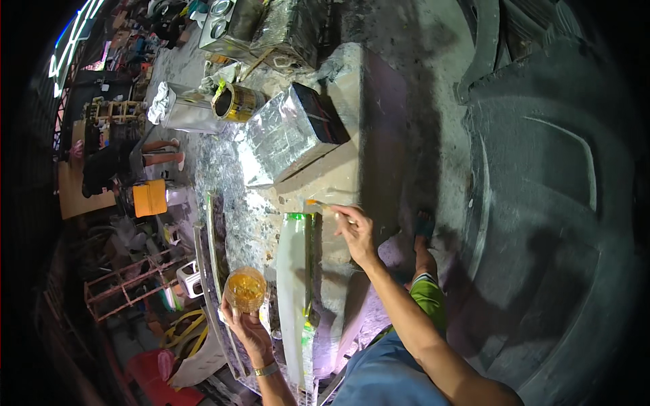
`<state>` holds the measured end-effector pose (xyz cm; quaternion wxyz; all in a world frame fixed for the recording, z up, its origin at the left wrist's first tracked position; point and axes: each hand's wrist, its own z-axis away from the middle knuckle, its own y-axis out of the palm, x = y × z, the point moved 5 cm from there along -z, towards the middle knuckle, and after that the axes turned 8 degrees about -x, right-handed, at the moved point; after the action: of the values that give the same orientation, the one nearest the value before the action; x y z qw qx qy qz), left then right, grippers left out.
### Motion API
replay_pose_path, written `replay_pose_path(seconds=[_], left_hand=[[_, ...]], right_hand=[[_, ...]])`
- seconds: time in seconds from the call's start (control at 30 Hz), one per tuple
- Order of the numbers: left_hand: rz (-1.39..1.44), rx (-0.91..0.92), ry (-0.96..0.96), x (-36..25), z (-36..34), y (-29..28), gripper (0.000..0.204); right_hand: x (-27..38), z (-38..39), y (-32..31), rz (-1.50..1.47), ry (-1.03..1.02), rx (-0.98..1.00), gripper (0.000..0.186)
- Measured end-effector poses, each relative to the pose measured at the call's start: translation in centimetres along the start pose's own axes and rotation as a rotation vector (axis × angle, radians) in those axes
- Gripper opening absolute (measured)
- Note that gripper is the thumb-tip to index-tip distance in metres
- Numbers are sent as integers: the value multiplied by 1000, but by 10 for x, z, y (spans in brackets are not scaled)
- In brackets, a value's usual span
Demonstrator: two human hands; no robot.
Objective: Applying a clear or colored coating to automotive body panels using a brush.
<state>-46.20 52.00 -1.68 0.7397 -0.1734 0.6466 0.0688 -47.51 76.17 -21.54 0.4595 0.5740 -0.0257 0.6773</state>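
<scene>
My left hand (248, 329) is wrapped round a clear round tub (245, 289) of amber liquid, held up at the left of the bench. My right hand (357, 235) pinches a small paintbrush (320, 204) whose orange tip points left. The brush is over the far end of a long pale strip-shaped piece (294, 277); I cannot tell whether it touches anything. Green smears mark that piece at its far end and along its right edge. Beyond the brush, a big silver rectangular tin (288, 139) lies on the stained bench top (332, 172).
Past the tin stand a yellow-labelled can (238, 103) and another metal tin (193, 111). Two thin strips (215, 257) run along the bench's left side. A large dark moulded panel (542, 203) fills the right. A person (125, 161) and a yellow box (149, 198) are further left.
</scene>
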Motion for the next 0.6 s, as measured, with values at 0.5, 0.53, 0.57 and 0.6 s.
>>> replay_pose_path(seconds=[0.5,0.53,0.57,0.6], left_hand=[[100,-397,-33,-44,35,-117,75],[111,-458,-55,-45,51,-135,78],[112,-528,-70,-40,67,-157,77],[123,-601,-71,-36,85,-175,76]], right_hand=[[49,85,42,799,154,596,15],[48,92,55,773,93,641,14],[50,101,71,744,31,680,13],[43,115,81,759,290,693,12]])
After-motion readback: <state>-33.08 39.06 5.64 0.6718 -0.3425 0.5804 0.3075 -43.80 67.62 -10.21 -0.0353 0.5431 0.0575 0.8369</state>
